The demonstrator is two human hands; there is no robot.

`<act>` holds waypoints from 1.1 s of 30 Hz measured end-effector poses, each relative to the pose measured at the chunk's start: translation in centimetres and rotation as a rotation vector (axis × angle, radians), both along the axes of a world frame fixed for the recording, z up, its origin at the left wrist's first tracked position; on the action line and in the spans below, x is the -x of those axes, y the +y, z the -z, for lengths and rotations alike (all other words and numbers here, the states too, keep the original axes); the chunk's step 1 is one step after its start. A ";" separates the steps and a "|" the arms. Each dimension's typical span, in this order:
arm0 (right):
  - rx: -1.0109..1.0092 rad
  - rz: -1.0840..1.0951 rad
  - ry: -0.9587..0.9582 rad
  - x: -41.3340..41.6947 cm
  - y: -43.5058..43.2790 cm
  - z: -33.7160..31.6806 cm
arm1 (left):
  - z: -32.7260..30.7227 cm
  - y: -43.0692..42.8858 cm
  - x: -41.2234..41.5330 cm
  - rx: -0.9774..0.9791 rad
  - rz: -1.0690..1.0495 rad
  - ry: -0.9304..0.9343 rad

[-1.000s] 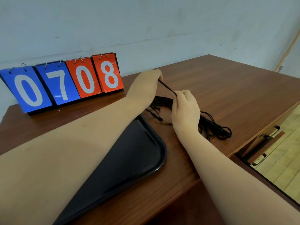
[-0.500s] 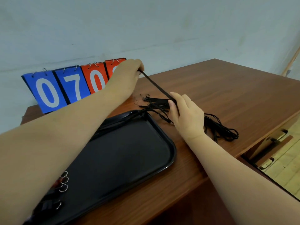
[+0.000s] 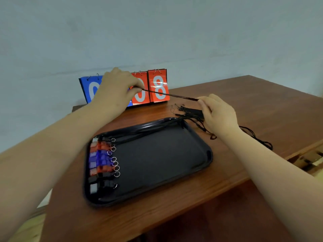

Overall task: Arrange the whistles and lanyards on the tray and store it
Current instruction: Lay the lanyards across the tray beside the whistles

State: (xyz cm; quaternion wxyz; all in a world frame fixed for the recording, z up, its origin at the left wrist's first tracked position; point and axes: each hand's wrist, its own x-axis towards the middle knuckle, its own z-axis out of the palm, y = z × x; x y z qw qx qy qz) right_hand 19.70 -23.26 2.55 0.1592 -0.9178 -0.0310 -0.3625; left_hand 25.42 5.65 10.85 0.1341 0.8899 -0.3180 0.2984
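A black tray [image 3: 208,154] lies on the brown table [image 3: 262,105]. Several whistles [image 3: 100,159], red, blue and black with metal rings, sit in a column along its left end. Some lanyards lie along the tray's far rim. One black lanyard [image 3: 167,94] is stretched taut in the air between my hands. My left hand [image 3: 117,88] pinches its left end in front of the scoreboard. My right hand [image 3: 218,114] pinches its right end and rests over a bundle of black lanyards [image 3: 190,111] on the table, whose cords trail out behind my wrist [image 3: 258,140].
A flip scoreboard [image 3: 158,86] with blue and red number cards stands at the table's back edge against the grey wall. At the right, below the table edge, an open drawer [image 3: 311,158] shows.
My left hand has drawn the lanyard up and to the left, stretching it longer. The view has pulled back, so the whistles on the tray's left end now show.
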 end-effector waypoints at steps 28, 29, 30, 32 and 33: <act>-0.225 0.071 0.401 -1.4 0.9 5.0 | 9.4 7.9 2.8 -0.289 -0.224 0.491; -0.245 0.069 0.399 -1.3 1.1 5.0 | 9.4 7.8 2.7 -0.302 -0.226 0.494; -0.263 0.067 0.399 -1.2 1.3 5.0 | 9.5 7.7 2.6 -0.315 -0.228 0.496; -0.297 0.061 0.394 -1.1 1.5 5.0 | 9.5 7.6 2.4 -0.331 -0.238 0.503; -0.317 0.057 0.392 -1.1 1.6 5.1 | 9.6 7.6 2.4 -0.332 -0.241 0.508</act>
